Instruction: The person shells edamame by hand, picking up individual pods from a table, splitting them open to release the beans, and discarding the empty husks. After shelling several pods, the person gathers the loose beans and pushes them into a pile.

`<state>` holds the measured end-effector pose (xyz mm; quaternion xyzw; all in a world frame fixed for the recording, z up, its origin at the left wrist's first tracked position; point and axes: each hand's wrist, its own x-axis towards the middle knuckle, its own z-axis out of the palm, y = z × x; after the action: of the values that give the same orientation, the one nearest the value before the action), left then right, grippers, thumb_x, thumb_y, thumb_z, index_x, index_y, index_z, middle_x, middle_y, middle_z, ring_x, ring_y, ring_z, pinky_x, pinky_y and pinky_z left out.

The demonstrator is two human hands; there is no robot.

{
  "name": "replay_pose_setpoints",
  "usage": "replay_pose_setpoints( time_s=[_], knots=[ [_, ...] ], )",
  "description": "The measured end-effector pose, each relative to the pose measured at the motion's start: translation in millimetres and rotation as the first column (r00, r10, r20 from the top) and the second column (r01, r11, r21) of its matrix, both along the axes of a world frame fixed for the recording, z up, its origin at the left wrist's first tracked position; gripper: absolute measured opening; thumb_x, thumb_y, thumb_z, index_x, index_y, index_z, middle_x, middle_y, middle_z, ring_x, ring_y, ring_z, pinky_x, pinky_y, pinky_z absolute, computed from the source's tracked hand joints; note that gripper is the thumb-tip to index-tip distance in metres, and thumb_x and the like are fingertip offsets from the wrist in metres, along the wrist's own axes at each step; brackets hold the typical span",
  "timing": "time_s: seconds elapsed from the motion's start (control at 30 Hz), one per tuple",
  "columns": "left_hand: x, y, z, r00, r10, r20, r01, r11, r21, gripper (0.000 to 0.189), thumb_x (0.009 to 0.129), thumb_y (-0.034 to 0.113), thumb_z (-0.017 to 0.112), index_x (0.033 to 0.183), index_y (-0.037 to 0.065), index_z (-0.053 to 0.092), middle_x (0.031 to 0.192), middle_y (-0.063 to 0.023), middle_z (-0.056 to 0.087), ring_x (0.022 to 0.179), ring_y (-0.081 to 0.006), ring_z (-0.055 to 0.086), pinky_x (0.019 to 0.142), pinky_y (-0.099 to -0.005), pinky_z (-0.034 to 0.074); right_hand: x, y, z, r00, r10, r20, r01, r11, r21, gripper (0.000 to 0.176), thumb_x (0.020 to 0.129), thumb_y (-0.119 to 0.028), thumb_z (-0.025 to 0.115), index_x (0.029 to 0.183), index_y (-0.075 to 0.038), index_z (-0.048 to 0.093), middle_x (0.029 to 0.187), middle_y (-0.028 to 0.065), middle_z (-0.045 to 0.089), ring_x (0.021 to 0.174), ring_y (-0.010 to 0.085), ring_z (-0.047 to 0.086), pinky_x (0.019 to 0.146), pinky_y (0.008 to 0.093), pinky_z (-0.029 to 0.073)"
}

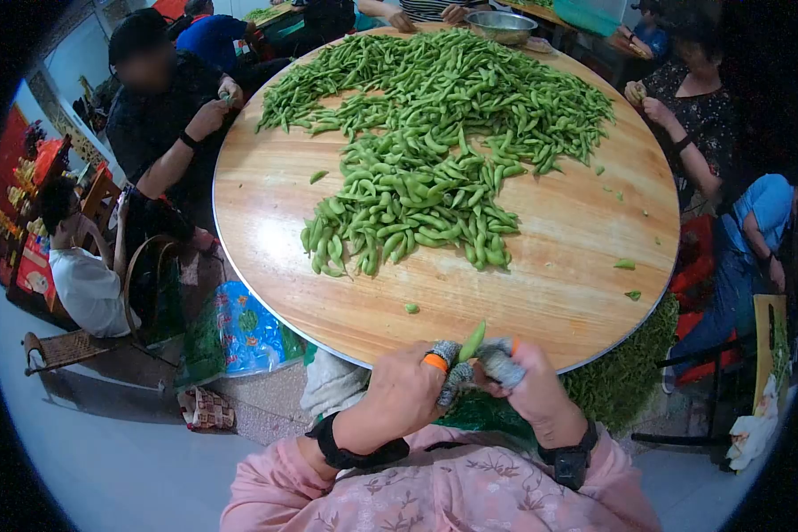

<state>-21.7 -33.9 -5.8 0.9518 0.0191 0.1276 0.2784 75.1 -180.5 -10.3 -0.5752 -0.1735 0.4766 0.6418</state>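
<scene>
My left hand and my right hand meet just below the near edge of the round wooden table. Both wear grey fingertip covers with orange bands. Together they pinch one green bean pod, which sticks up between the fingertips. A large heap of green bean pods covers the middle and far side of the table. A few loose bits of pod lie on the bare wood near me.
A person in black sits at the left of the table holding a pod. Another person sits at the right. A metal bowl stands at the far edge. A printed bag lies on the floor left of me.
</scene>
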Motion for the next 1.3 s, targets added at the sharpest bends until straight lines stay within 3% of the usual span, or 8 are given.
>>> replay_pose_setpoints(
  time_s=[0.07, 0.17, 0.5, 0.57, 0.7, 0.93, 1.0, 1.3],
  knots=[
    [1, 3, 5, 0.997, -0.038, 0.07, 0.034, 0.998, 0.054, 0.028, 0.061, 0.008, 0.06, 0.087, 0.002, 0.052, 0.067, -0.0129, 0.052, 0.058, -0.0305, 0.052, 0.05, -0.0363, 0.043, 2, -5, 10, 0.984, -0.179, -0.021, 0.18, 0.98, 0.081, 0.015, 0.083, -0.015, 0.048, 0.08, -0.003, 0.056, 0.062, -0.0033, 0.05, 0.052, 0.0037, 0.042, 0.046, 0.0176, 0.031],
    [2, 4, 8, 0.989, -0.117, 0.092, 0.103, 0.984, 0.147, 0.034, 0.054, 0.012, 0.06, 0.085, 0.0, 0.053, 0.07, -0.0114, 0.05, 0.065, -0.026, 0.051, 0.05, -0.0343, 0.042, 5, -10, 17, 0.98, -0.178, 0.095, 0.168, 0.981, 0.099, 0.013, 0.082, -0.012, 0.048, 0.083, -0.003, 0.056, 0.064, -0.0032, 0.051, 0.054, 0.0035, 0.043, 0.048, 0.0171, 0.033],
    [1, 15, 12, 0.975, -0.206, 0.089, 0.171, 0.939, 0.299, 0.022, 0.06, 0.013, 0.055, 0.079, 0.001, 0.053, 0.073, -0.011, 0.05, 0.068, -0.0245, 0.051, 0.054, -0.0348, 0.042, 4, -6, 18, 0.997, -0.071, 0.008, 0.069, 0.99, 0.127, 0.01, 0.082, -0.008, 0.047, 0.086, -0.003, 0.054, 0.069, -0.0025, 0.051, 0.058, 0.0041, 0.044, 0.052, 0.0167, 0.035],
    [0, 16, 12, 0.973, -0.231, 0.02, 0.216, 0.936, 0.279, 0.036, 0.055, 0.009, 0.059, 0.09, 0.001, 0.055, 0.078, -0.0096, 0.053, 0.068, -0.025, 0.051, 0.056, -0.0358, 0.042, 5, -8, 15, 0.999, -0.052, 0.013, 0.05, 0.992, 0.114, 0.009, 0.081, -0.008, 0.047, 0.086, -0.003, 0.054, 0.069, -0.0021, 0.051, 0.058, 0.0045, 0.044, 0.051, 0.0172, 0.035],
    [-1, 18, 17, 0.971, -0.239, 0.009, 0.227, 0.934, 0.274, 0.033, 0.054, 0.011, 0.059, 0.085, 0.002, 0.055, 0.077, -0.0093, 0.052, 0.071, -0.0254, 0.052, 0.058, -0.0364, 0.043, 3, -8, 21, 0.997, -0.06, -0.057, 0.067, 0.989, 0.129, 0.01, 0.083, -0.008, 0.045, 0.086, -0.003, 0.053, 0.069, -0.0013, 0.051, 0.057, 0.0048, 0.044, 0.051, 0.017, 0.034],
    [-1, 20, 20, 0.965, -0.259, -0.034, 0.258, 0.928, 0.27, 0.028, 0.057, 0.011, 0.059, 0.084, 0.003, 0.054, 0.075, -0.0093, 0.051, 0.071, -0.0257, 0.051, 0.057, -0.0374, 0.042, 3, -9, 17, 0.997, -0.071, -0.006, 0.072, 0.993, 0.096, 0.011, 0.083, -0.009, 0.045, 0.086, -0.003, 0.053, 0.069, -0.0016, 0.052, 0.057, 0.0046, 0.044, 0.051, 0.0162, 0.034],
    [-2, 19, 19, 0.976, -0.217, -0.035, 0.217, 0.928, 0.303, 0.029, 0.058, 0.011, 0.059, 0.085, 0.003, 0.054, 0.075, -0.0088, 0.051, 0.07, -0.0248, 0.051, 0.057, -0.0366, 0.042, 1, -7, 14, 0.993, -0.116, 0.01, 0.114, 0.988, 0.103, 0.015, 0.08, -0.015, 0.052, 0.086, -0.001, 0.054, 0.068, 0.0015, 0.053, 0.055, 0.0055, 0.045, 0.046, 0.015, 0.032],
    [-3, 20, 21, 0.976, -0.218, -0.024, 0.216, 0.931, 0.294, 0.026, 0.059, 0.012, 0.059, 0.082, 0.002, 0.055, 0.074, -0.009, 0.051, 0.068, -0.0256, 0.051, 0.058, -0.0363, 0.042, 4, -7, 14, 0.997, -0.07, -0.016, 0.072, 0.985, 0.154, 0.018, 0.079, -0.016, 0.054, 0.088, 0.0, 0.054, 0.07, 0.0016, 0.054, 0.055, 0.0061, 0.046, 0.047, 0.0158, 0.034]
  ],
)
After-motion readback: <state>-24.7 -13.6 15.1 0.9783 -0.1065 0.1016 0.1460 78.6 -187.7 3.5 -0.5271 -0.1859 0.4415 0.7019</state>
